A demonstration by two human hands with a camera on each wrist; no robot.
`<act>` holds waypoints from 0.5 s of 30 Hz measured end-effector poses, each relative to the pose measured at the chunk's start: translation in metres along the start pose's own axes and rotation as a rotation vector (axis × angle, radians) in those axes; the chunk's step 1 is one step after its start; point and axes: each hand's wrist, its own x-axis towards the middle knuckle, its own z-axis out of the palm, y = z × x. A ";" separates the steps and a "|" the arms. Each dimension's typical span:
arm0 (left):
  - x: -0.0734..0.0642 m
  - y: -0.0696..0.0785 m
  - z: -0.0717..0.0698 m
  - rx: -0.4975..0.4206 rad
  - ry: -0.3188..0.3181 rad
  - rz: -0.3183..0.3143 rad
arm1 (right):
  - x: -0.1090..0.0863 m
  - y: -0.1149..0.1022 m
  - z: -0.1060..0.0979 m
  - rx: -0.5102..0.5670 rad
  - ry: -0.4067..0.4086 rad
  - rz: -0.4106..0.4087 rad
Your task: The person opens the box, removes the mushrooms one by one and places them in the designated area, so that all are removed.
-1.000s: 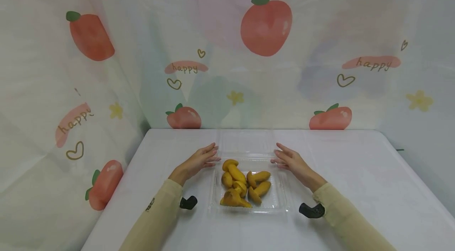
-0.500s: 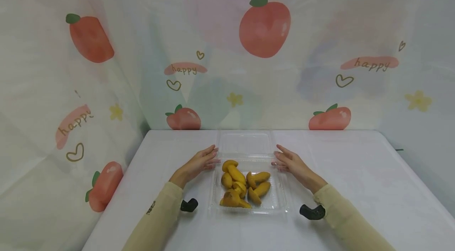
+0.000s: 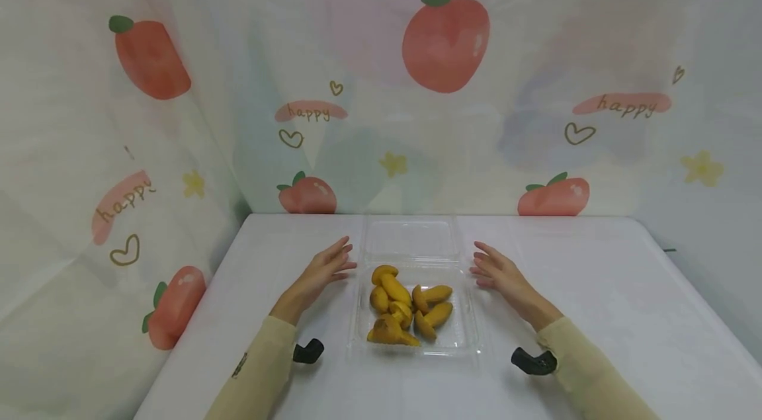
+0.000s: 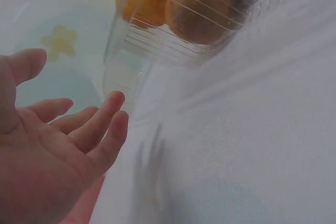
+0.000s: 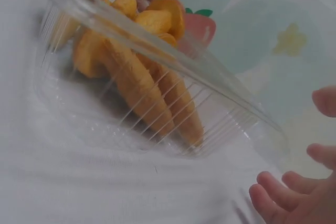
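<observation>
A clear plastic clamshell box [image 3: 467, 334] sits on the white table, its lid [image 3: 411, 239] folded back toward the wall. Several yellow-brown mushrooms [image 3: 395, 289] lie inside, also seen through the ribbed side wall in both wrist views. Left of the box hovers my left hand [image 3: 321, 273], fingers spread and relaxed, holding nothing. On the opposite side my right hand [image 3: 501, 278] faces it with loosely bent fingers, a small gap from the box. In the right wrist view mushroom stems [image 5: 139, 87] point toward this hand.
The white tabletop [image 3: 595, 288] reaches back to a printed cloth wall [image 3: 369, 63] with peaches and hearts. A black wrist piece [image 3: 308, 351] shows by the left sleeve, another black piece [image 3: 534, 362] by the right.
Both hands have moved outward, away from the sides of the box: left hand leftward, right hand rightward. The box, its lid and the mushrooms stay in place.
</observation>
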 end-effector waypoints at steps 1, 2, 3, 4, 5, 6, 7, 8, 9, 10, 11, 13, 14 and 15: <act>-0.003 0.000 -0.001 0.001 0.005 0.009 | -0.001 0.000 -0.001 0.010 0.005 -0.007; -0.005 0.001 -0.001 0.003 0.010 0.016 | -0.002 0.000 -0.001 0.020 0.009 -0.013; -0.007 0.001 -0.002 0.003 0.016 0.020 | -0.003 0.000 -0.002 0.025 0.012 -0.018; -0.010 0.002 -0.002 0.007 0.019 0.027 | -0.004 0.000 -0.002 0.031 0.021 -0.022; -0.012 0.003 -0.002 0.008 0.023 0.029 | -0.005 -0.001 -0.002 0.036 0.032 -0.023; -0.015 0.004 -0.002 0.011 0.024 0.033 | -0.007 -0.002 -0.002 0.035 0.041 -0.028; -0.017 0.005 -0.002 0.016 0.028 0.035 | -0.008 -0.003 -0.002 0.033 0.051 -0.033; -0.019 0.006 -0.002 0.021 0.028 0.039 | -0.010 -0.004 -0.001 0.029 0.060 -0.038; -0.021 0.007 -0.001 0.029 0.031 0.044 | -0.012 -0.006 -0.001 0.024 0.068 -0.048; -0.024 0.008 -0.001 0.040 0.033 0.051 | -0.014 -0.007 0.000 0.022 0.078 -0.056; -0.025 0.009 0.000 0.048 0.036 0.055 | -0.016 -0.008 0.000 0.012 0.088 -0.071; -0.029 0.011 0.001 0.070 0.043 0.069 | -0.018 -0.011 0.003 -0.004 0.103 -0.101; -0.030 0.012 0.001 0.083 0.043 0.080 | -0.020 -0.013 0.005 -0.013 0.108 -0.114; -0.032 0.012 0.001 0.094 0.047 0.089 | -0.021 -0.014 0.008 -0.026 0.112 -0.127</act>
